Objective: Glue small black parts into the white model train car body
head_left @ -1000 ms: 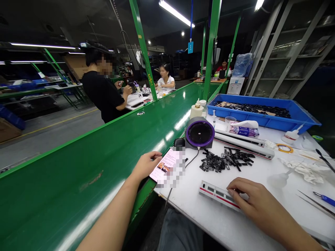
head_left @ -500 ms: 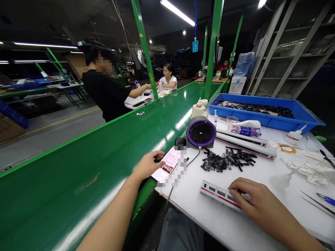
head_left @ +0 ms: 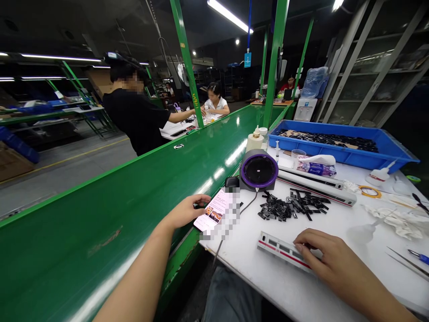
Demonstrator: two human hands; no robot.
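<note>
My left hand (head_left: 186,211) is at the left edge of a smartphone (head_left: 214,210) with a lit pink-white screen. Its fingers are bent a little and apart, holding nothing, the thumb near the screen's edge. Pixelation hides the phone's right side. On the white table, my right hand (head_left: 330,257) rests over the right end of a white and red model train car (head_left: 279,249). Thumb and forefinger are pinched at its upper side, and that end is hidden behind the hand. Small black parts (head_left: 284,205) lie in a pile beyond the car.
Behind the pile stands a round purple-rimmed fan (head_left: 259,170) with a cable. Long train shells (head_left: 321,190) lie beside it. A blue tray (head_left: 342,152) of black pieces sits farther back. Tweezers (head_left: 407,260) and a pen (head_left: 418,256) are at right. A green trough (head_left: 134,214) runs along the left.
My left thumb has drawn back from the phone's screen toward its left edge, and the content on the screen has shifted. My right hand stays on the train car.
</note>
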